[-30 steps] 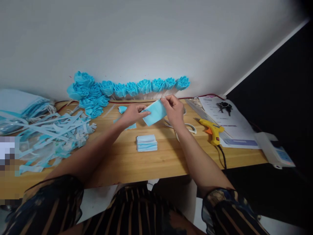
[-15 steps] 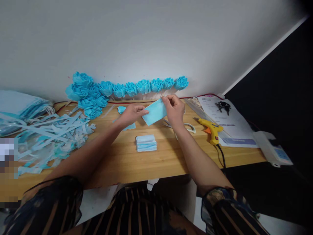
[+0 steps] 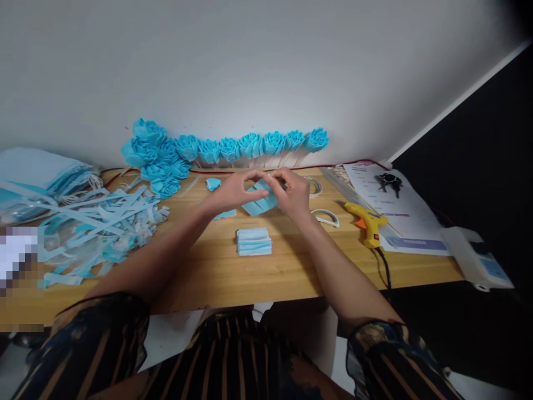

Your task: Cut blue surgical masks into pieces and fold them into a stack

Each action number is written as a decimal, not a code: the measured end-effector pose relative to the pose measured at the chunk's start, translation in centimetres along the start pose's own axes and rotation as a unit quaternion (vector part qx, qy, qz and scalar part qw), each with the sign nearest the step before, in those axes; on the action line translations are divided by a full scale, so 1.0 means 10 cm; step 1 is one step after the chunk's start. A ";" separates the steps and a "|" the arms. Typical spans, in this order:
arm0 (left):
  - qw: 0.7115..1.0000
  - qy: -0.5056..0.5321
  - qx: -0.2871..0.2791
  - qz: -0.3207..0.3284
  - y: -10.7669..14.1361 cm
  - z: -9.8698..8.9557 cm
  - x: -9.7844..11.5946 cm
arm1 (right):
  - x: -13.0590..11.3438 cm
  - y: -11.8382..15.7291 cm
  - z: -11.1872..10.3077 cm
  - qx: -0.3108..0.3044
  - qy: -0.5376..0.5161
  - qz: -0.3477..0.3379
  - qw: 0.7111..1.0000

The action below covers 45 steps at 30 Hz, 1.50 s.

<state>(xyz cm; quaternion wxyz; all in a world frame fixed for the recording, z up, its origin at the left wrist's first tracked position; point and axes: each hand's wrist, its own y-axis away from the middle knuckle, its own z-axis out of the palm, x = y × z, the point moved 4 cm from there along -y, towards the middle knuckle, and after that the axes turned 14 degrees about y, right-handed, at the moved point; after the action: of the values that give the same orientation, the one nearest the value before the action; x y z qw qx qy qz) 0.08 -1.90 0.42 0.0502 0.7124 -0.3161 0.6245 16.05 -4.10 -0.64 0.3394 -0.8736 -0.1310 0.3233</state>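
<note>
Between my hands, above the table, is a light blue rectangle of face-mask fabric (image 3: pixel 259 206). My left hand (image 3: pixel 237 194) curls over its upper left part, thumb against the near face. My right hand (image 3: pixel 293 194) pinches it from the upper right, and the fingertips of both hands meet at its top edge, covering part of it. A pleated stack of mask fabric (image 3: pixel 254 242) lies on the table below. Just left of my left hand is a small blue curled piece (image 3: pixel 213 184), and flat blue fabric (image 3: pixel 226 214) shows partly under the wrist.
Blue fabric flowers (image 3: pixel 250 145) line the wall. Cut strips (image 3: pixel 104 222) and stacked masks (image 3: pixel 45 175) cover the left side. To the right are scissors (image 3: pixel 327 217), a tape roll (image 3: pixel 315 187), a yellow glue gun (image 3: pixel 368 222), keys (image 3: pixel 388 183) on printed paper (image 3: pixel 375 203), and a white box (image 3: pixel 478 258).
My hands have come closer together, and the fabric, held stretched before, is now bent between them. My left hand has moved right along its upper edge. The view has shifted slightly.
</note>
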 end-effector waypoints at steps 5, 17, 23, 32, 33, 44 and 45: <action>0.999 -0.014 0.049 -0.020 0.01 0.03 -0.07 | -0.06 0.01 0.04 -0.034 -0.011 -0.026 0.999; 0.960 0.234 0.154 -0.004 0.01 -0.07 -0.16 | 0.22 0.06 0.35 -0.169 -0.200 0.177 0.949; 0.943 0.270 0.194 -0.012 -0.01 -0.10 -0.26 | 0.14 0.09 0.37 -0.201 -0.141 0.173 0.954; 0.936 0.177 0.300 0.050 0.01 -0.18 -0.33 | 0.02 0.21 0.50 -0.215 -0.038 0.112 0.969; 0.935 0.158 0.311 0.063 0.01 -0.19 -0.35 | 0.00 0.23 0.51 -0.217 -0.033 0.110 0.969; 0.917 0.060 0.377 0.118 0.04 -0.34 -0.45 | -0.10 0.29 0.54 -0.300 -0.230 0.142 0.915; 0.914 0.061 0.385 0.114 0.04 -0.38 -0.46 | -0.10 0.28 0.53 -0.301 -0.234 0.142 0.913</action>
<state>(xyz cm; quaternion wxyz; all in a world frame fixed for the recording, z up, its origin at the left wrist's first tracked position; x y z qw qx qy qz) -3.42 1.34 -3.11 -0.2799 0.5963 -0.1263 0.7417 11.85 -3.94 -5.05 -0.0294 -0.8430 -0.1723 0.5087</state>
